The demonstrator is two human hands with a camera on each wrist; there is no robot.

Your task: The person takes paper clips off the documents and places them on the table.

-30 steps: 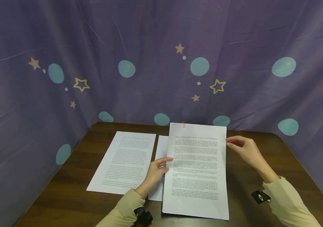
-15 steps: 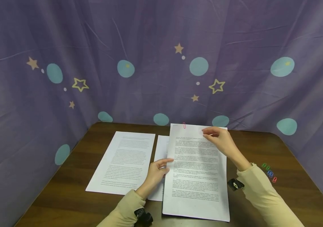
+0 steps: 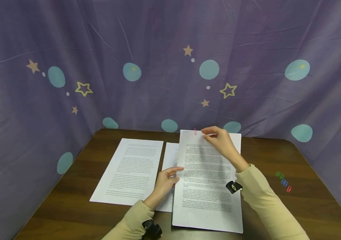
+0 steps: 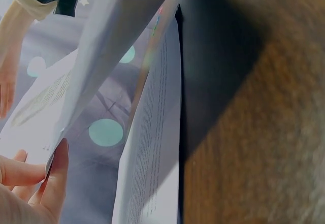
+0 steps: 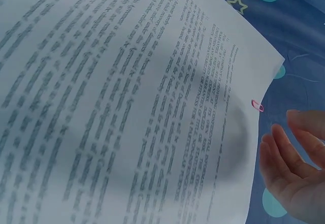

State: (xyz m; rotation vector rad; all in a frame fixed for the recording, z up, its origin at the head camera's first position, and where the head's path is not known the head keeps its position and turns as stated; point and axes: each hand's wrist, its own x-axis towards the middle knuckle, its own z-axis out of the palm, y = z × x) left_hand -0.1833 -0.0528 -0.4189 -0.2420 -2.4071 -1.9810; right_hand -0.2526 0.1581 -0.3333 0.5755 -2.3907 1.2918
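My left hand (image 3: 164, 184) pinches the left edge of printed sheets (image 3: 206, 218), held up with their top edge raised; in the left wrist view, thumb and fingers (image 4: 60, 176) close on the paper edge. A pink paper clip (image 3: 195, 132) sits on the top edge, left of centre. My right hand (image 3: 220, 142) is just right of that clip, in front of the sheets' upper part. In the right wrist view its fingers (image 5: 284, 155) are bent and apart, with nothing between them, beyond the top edge near the clip (image 5: 257, 105).
A separate printed sheet (image 3: 128, 173) lies on the wooden table (image 3: 65, 196) to the left. Another sheet (image 3: 168, 160) is partly covered by the held ones. Several green, blue and red paper clips (image 3: 284, 182) lie in a row at the right. A patterned curtain (image 3: 164, 96) hangs behind.
My right hand has moved left from the sheets' right edge, across their upper part, to beside the pink clip. The clips on the right came into view. My left hand keeps its grip.
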